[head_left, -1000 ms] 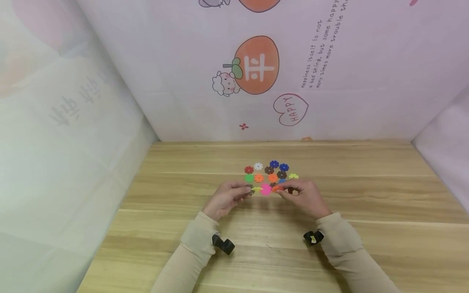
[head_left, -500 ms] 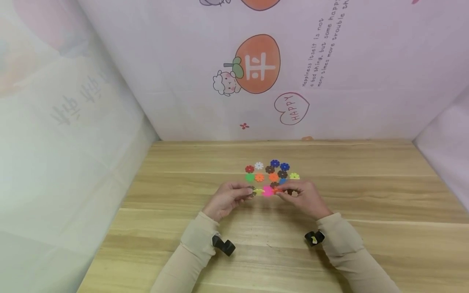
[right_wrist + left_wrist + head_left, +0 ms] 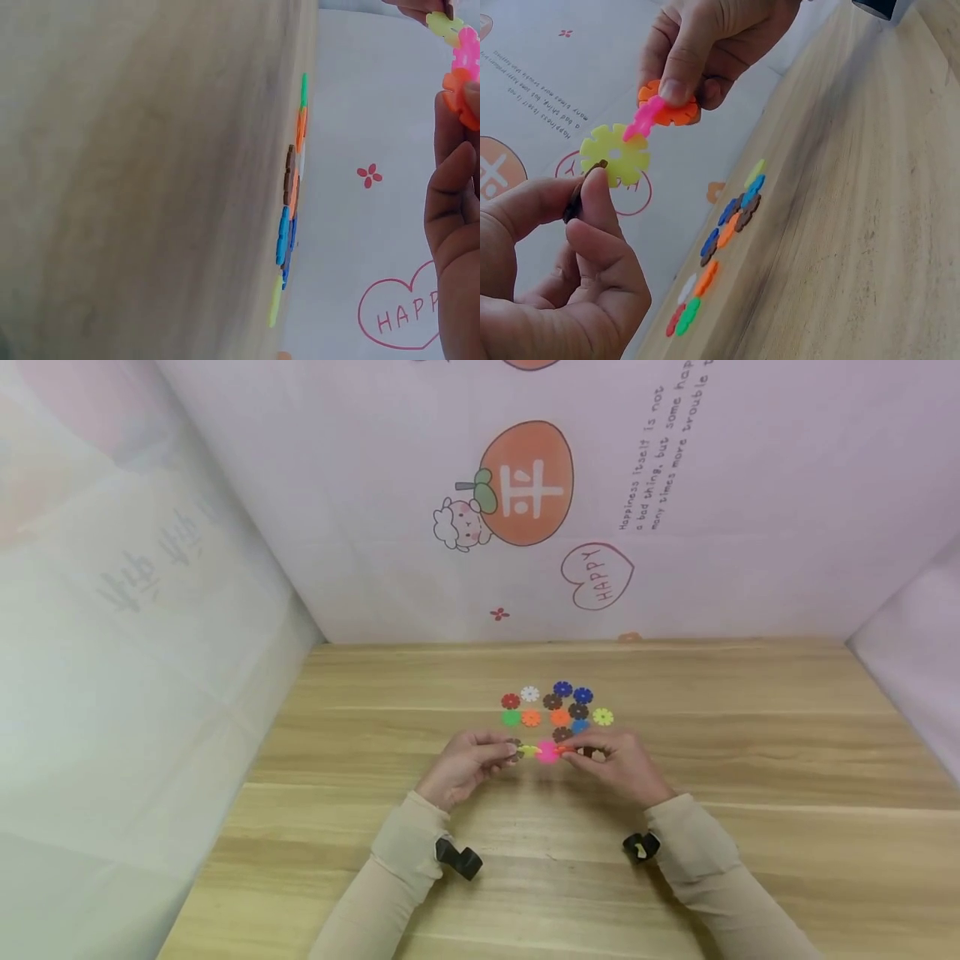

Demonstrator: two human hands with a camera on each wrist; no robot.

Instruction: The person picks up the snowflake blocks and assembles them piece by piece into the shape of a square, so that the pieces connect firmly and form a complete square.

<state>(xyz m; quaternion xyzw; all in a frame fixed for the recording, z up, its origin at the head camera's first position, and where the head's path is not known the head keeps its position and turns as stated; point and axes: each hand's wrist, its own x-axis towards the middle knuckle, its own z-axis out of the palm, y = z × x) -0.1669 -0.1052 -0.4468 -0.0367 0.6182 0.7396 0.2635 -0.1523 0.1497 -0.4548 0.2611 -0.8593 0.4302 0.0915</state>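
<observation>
A short chain of notched plastic snowflake discs is held above the table between both hands. My left hand (image 3: 468, 764) pinches the brown disc (image 3: 574, 204) at one end between thumb and forefinger. Slotted onto it is a yellow disc (image 3: 615, 155), followed by a pink disc (image 3: 547, 752). At the other end an orange disc (image 3: 676, 112) joins the pink one, and my right hand (image 3: 626, 768) pinches it by thumb and fingers. Fingertips cover part of the brown and orange discs. In the right wrist view, the right fingers (image 3: 454, 191) stand below the orange disc.
Loose discs lie flat on the wooden table (image 3: 555, 877) beyond the hands: a white one (image 3: 530, 693), a red one (image 3: 511, 701), a green one (image 3: 512, 717), a yellow-green one (image 3: 603, 717) and several others. A printed cloth wall (image 3: 390, 527) stands behind the table.
Both hands stay nearly in place and keep their pinch on the chain. The pink disc has shifted slightly right, and the orange disc looks narrower than before. The head view has tilted a little.
</observation>
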